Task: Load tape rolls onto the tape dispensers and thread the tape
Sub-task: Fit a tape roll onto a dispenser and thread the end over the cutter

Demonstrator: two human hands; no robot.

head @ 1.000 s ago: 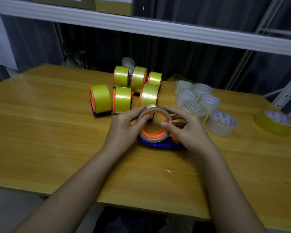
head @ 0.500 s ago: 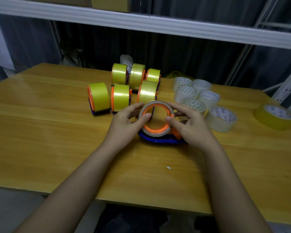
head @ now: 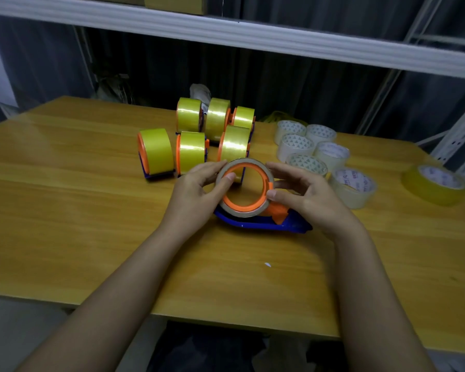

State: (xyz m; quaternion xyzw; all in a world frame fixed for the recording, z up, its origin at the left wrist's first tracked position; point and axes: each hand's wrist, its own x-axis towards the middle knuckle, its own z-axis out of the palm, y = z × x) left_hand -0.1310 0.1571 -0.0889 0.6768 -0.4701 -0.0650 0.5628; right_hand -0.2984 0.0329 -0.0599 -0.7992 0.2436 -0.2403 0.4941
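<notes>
Gleaming wooden table point(head: 65, 210), white shelf point(head: 253, 38) behind.

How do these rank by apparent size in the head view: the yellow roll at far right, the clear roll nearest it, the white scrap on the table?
1. yellow roll
2. clear roll, close to it in apparent size, so that order is unsure
3. white scrap, clearly smallest
</notes>
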